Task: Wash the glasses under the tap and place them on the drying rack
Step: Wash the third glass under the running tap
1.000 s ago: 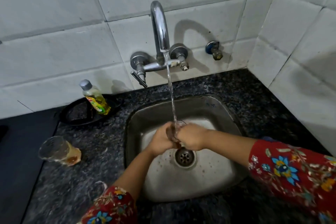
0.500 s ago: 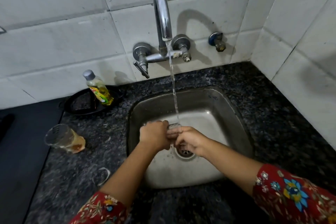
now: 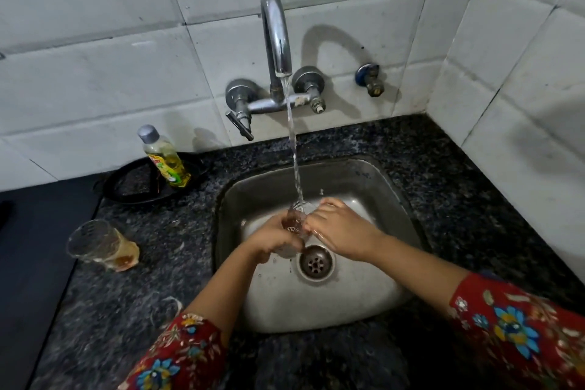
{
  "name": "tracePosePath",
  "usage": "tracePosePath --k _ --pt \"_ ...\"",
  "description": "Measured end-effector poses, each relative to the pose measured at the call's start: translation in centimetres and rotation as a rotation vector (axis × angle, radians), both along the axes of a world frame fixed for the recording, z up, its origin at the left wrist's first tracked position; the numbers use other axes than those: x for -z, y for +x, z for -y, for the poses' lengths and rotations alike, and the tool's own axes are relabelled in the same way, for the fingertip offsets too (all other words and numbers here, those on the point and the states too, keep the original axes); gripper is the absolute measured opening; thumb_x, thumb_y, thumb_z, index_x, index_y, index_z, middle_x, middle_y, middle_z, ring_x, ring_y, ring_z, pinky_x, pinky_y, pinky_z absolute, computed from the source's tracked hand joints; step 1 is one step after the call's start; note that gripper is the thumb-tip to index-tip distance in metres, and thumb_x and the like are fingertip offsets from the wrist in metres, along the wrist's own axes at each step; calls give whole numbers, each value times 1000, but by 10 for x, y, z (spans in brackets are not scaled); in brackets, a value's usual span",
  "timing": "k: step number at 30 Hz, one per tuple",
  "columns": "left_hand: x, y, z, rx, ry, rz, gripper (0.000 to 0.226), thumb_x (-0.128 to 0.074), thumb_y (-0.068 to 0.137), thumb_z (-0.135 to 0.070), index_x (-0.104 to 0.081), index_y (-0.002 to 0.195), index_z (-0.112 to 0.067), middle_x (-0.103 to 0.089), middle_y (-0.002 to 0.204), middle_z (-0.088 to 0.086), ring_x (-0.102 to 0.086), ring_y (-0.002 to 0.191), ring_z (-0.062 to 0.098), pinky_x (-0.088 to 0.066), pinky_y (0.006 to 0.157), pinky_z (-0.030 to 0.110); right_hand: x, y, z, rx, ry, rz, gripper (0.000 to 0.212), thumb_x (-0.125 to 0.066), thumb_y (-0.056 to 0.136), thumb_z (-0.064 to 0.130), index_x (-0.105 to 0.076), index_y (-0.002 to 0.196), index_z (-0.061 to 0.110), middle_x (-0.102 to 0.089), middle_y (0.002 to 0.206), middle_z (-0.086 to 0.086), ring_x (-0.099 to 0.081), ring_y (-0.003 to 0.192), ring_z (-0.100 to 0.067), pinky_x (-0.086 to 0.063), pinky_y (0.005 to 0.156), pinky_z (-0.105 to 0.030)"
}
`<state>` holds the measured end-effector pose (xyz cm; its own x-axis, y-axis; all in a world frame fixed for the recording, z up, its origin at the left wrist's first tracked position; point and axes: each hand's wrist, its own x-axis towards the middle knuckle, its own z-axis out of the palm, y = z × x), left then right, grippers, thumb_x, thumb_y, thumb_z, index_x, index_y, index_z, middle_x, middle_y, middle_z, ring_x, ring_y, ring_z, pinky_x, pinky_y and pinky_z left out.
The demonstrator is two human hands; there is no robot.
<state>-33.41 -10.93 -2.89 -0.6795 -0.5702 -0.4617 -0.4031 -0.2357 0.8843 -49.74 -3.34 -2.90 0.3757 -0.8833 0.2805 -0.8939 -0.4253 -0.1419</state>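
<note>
A clear glass [image 3: 296, 225] sat between both hands over the rounded steel sink [image 3: 395, 187], under the chrome tap's [image 3: 275, 35] thin stream. The left hand [image 3: 272, 239] gripped its lower part and the right hand [image 3: 342, 231] pinched its rim. A stained tumbler [image 3: 101, 245] sat on the speckled dark tabletop [image 3: 95, 310].

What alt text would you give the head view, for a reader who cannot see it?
The left hand and right hand hold a small glass under water running from the wall tap, over a steel sink. On the dark counter to the left sit a second glass with brownish residue and a bottle of yellow liquid.
</note>
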Motion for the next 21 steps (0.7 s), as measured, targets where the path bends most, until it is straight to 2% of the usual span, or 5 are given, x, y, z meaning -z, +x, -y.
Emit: tracePosePath --k 5,10,15,18,21 --pt "14 -23 -8 -220 72 -75 39 -62 50 2 -59 85 -13 -61 75 7 -57 65 20 -44 61 30 -3 3 11 116 83 116 31 -31 84 26 -59 82 13 -68 76 -4 -64 76 -25 -32 97 -32" --pt "13 -30 -21 -328 -612 230 24 -69 71 -13 -56 91 -17 -66 81 -4 -61 75 17 -48 65 33 -1 33 14 362 95 380 48 -18 90 37 -60 84 14 -69 80 -5 -63 77 -25 -44 84 -36" --pt "-5 2 5 88 21 -151 34 -58 62 8 -59 92 -8 -64 70 0 -61 64 13 -50 57 25 -11 13 13 -3 59 344 26 -38 90 22 -55 78 7 -63 72 -11 -57 65 -26 -34 68 -24" --pt "-8 -6 3 -5 -56 -61 23 -60 64 3 -58 81 -13 -62 60 -3 -59 56 12 -48 55 28 -13 18 18 106 93 368 35 -32 92 30 -57 83 7 -65 77 -10 -59 69 -25 -39 66 -31" --pt "-3 -25 -9 -301 -392 145 17 -63 72 -15 -54 82 -26 -63 66 -4 -59 57 18 -46 53 29 -14 29 34 395 183 339 32 -35 98 30 -59 95 11 -69 89 -12 -64 81 -32 -49 70 -39"
